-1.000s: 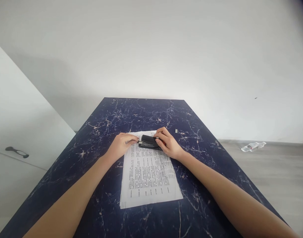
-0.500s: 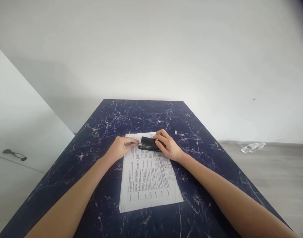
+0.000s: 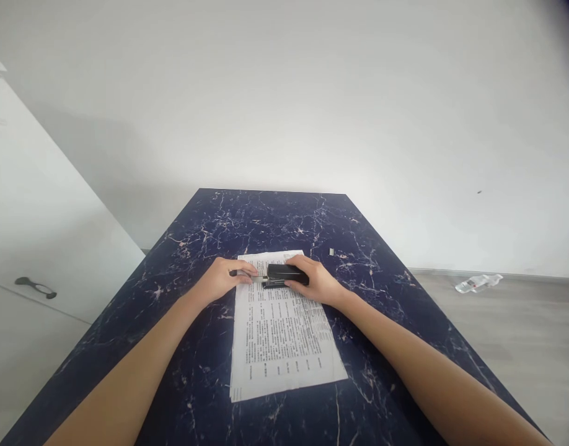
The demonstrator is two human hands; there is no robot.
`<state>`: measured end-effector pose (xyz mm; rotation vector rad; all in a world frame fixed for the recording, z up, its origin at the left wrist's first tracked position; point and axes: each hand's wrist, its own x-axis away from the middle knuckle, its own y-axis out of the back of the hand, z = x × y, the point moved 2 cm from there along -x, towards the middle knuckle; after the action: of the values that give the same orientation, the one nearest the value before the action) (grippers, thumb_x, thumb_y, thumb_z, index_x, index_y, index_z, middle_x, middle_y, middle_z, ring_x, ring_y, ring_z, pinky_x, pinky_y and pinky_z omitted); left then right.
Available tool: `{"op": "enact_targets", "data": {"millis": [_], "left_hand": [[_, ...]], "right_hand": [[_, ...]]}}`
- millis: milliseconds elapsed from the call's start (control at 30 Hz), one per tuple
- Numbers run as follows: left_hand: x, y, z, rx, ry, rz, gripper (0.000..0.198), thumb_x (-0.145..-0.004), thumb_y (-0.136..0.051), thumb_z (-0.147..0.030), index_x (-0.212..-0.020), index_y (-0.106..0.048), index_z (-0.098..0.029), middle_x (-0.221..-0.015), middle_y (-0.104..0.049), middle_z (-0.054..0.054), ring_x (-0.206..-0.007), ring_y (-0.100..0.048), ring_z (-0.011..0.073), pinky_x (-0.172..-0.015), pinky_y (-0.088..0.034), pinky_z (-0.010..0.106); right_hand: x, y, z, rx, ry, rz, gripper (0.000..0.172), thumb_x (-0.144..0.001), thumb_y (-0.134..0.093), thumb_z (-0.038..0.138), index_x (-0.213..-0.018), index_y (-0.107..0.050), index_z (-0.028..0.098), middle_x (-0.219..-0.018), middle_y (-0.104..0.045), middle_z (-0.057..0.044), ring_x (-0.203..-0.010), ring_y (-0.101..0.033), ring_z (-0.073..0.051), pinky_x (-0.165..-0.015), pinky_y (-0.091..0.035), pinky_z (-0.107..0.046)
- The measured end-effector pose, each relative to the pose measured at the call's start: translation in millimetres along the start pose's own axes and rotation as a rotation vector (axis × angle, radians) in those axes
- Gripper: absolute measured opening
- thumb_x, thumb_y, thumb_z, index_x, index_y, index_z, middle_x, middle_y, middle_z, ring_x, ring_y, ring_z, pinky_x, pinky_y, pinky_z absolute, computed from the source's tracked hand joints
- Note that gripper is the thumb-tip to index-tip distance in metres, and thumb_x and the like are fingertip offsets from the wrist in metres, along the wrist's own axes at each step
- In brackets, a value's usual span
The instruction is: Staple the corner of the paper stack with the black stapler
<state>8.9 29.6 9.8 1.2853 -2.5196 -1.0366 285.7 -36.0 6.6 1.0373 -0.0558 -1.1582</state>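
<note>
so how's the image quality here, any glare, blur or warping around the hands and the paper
Head view: soft, even light with no glare on the table; dark vignette in the top right corner; wide-angle warping stretches the forearms at the bottom edge. The print on the paper is too small to read. The left hand and right hand on the stapler look sharp, with only faint shadows.

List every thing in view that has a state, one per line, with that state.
Stapler: lying on the paper's far end, gripped by the right hand; open or shut cannot be told.
Paper: flat on the table, printed side up.
Left hand: fingertips at the stapler's front tip.
Right hand: closed over the stapler.
Bottle: lying on its side on the floor.
Cabinet: door shut.
</note>
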Motion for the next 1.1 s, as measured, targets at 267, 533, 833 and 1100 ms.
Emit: {"op": "enact_targets", "data": {"millis": [267,533,833,1100], "left_hand": [[0.5,-25.7,-25.8,0.038,-0.247,-0.047,0.027,-0.09,-0.067,-0.021,-0.116,-0.072,-0.027,-0.116,-0.076,0.003,-0.108,-0.07,0.0217,-0.1,-0.055,0.038],[-3.0,-23.2,-16.2,-0.297,-0.103,-0.206,0.045,-0.09,-0.068,-0.05,-0.129,-0.066,-0.029,-0.143,-0.06,0.01,-0.136,-0.049,0.0341,-0.113,-0.038,0.06],[-7.7,-35.5,1.2,-0.49,0.032,-0.098,0.049,-0.099,-0.049,-0.051,-0.136,-0.054,-0.02,-0.149,-0.052,0.018,-0.143,-0.04,0.039,-0.117,-0.022,0.068],[-9.0,-17.6,-7.0,-0.135,0.041,-0.213,0.016,-0.1,-0.049,-0.036,-0.104,-0.056,-0.022,-0.098,-0.07,0.005,-0.085,-0.067,0.021,-0.075,-0.05,0.033]], "right_hand": [[-2.1,-3.2,20.3,-0.133,0.041,-0.043,0.027,-0.09,-0.072,0.039,-0.111,-0.066,0.023,-0.094,-0.069,-0.007,-0.086,-0.063,-0.023,-0.076,-0.053,-0.038],[-1.0,32.9,34.7,-0.03,-0.209,-0.087,0.025,-0.086,-0.074,0.033,-0.108,-0.069,0.022,-0.099,-0.073,-0.007,-0.084,-0.068,-0.022,-0.075,-0.055,-0.037],[50.6,127.2,-16.8,0.227,-0.586,0.13,0.024,-0.082,-0.072,0.035,-0.101,-0.069,0.021,-0.098,-0.075,-0.008,-0.085,-0.07,-0.028,-0.078,-0.054,-0.047],[48.7,107.2,-16.1,0.143,-0.427,0.289,0.03,-0.088,-0.068,0.027,-0.117,-0.071,0.023,-0.112,-0.074,-0.007,-0.095,-0.07,-0.026,-0.084,-0.055,-0.046]]}}
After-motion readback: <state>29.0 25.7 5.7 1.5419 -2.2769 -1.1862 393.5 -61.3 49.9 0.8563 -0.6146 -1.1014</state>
